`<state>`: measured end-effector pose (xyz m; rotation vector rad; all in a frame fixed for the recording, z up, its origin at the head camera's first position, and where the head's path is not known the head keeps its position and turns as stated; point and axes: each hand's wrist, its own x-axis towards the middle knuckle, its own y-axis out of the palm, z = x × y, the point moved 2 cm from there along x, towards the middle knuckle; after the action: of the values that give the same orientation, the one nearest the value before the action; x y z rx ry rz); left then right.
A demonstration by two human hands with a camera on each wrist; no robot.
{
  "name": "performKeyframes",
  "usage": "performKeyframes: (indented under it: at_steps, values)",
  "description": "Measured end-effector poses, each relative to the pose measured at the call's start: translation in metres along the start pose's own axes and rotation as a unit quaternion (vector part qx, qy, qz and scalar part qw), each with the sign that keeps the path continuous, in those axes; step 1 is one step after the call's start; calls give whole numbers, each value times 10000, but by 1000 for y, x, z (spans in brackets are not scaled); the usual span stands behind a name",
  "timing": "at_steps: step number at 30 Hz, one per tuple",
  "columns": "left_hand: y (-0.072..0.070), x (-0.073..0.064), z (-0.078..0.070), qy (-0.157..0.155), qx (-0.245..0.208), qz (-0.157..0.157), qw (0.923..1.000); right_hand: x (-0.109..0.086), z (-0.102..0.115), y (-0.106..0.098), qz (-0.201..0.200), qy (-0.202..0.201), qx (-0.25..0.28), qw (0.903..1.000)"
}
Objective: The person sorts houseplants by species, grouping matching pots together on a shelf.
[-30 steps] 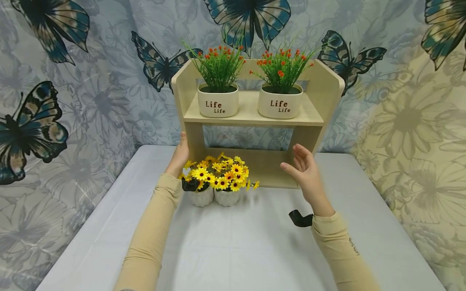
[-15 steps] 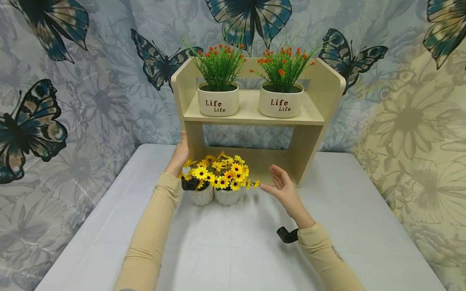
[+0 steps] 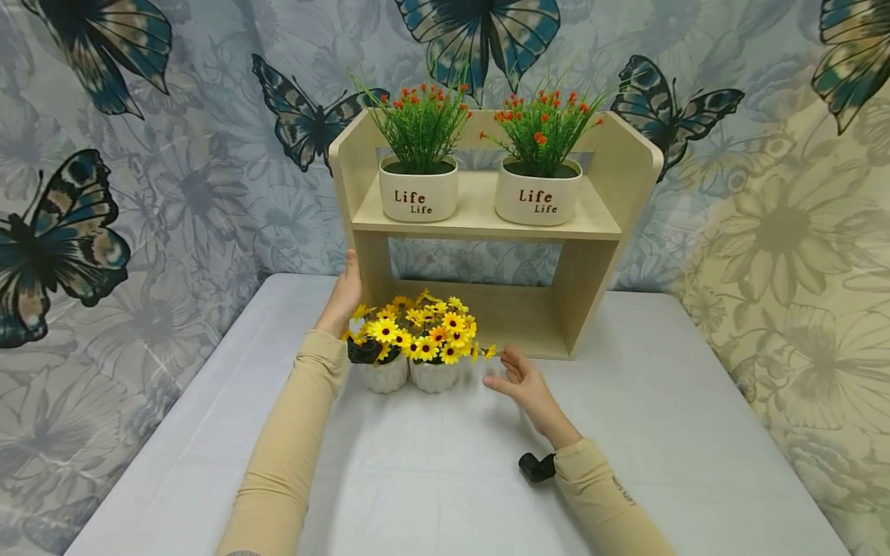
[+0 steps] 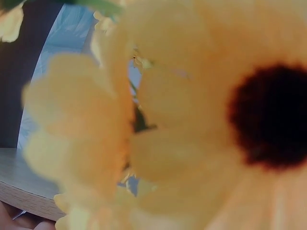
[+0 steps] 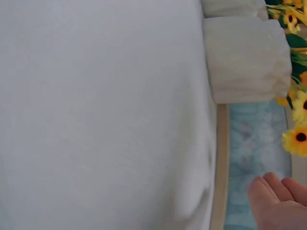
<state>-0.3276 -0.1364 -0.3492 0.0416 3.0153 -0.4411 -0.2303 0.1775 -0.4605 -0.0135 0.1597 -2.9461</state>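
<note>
My left hand (image 3: 341, 297) lies along the left side of a pale wooden shelf (image 3: 487, 229), its visible fingers straight up against the panel. In the left wrist view, blurred yellow petals (image 4: 187, 143) fill most of the picture, and part of that hand shows below the shelf's board. Two white pots with yellow flowers (image 3: 426, 347) stand side by side on the table before the shelf's left half. My right hand (image 3: 526, 388) is just right of the right white pot (image 3: 434, 378), fingers slightly bent and holding nothing; its fingers (image 5: 280, 187) show below the flowers in the right wrist view.
On the upper shelf stand two cream pots, a left pot (image 3: 419, 199) and a right pot (image 3: 538, 202), both lettered "Life" and planted with red-flowered grass. A white cloth covers the table (image 3: 417, 479). Behind hangs a butterfly-patterned backdrop (image 3: 202, 193).
My right hand has moved left and down, from in front of the shelf's right side to beside the yellow-flowered pots. The left hand and the pots have stayed in place.
</note>
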Motion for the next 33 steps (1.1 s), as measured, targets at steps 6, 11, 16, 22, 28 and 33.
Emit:
performKeyframes:
  at_steps: [6, 11, 16, 22, 28, 33]
  values:
    - [-1, 2, 0, 18, 16, 9, 10000, 0, -8, 12, 83, 48, -61, 9999]
    - [-1, 2, 0, -15, -14, -5, 10000, 4, -8, 21, 142, 199, -32, 9997]
    - [-2, 1, 0, 2, -34, 21, 10000, 11, -9, 31, 266, 266, -68, 9993]
    - [-2, 1, 1, 9, -10, 7, 10000, 19, -10, 41, 382, 237, -253, 9987]
    - [-1, 3, 0, 94, -67, 63, 9999, 27, -10, 49, 432, 129, -341, 9984]
    - [-2, 2, 1, 121, -90, 82, 9999, 33, -10, 55, 577, 107, -535, 9968]
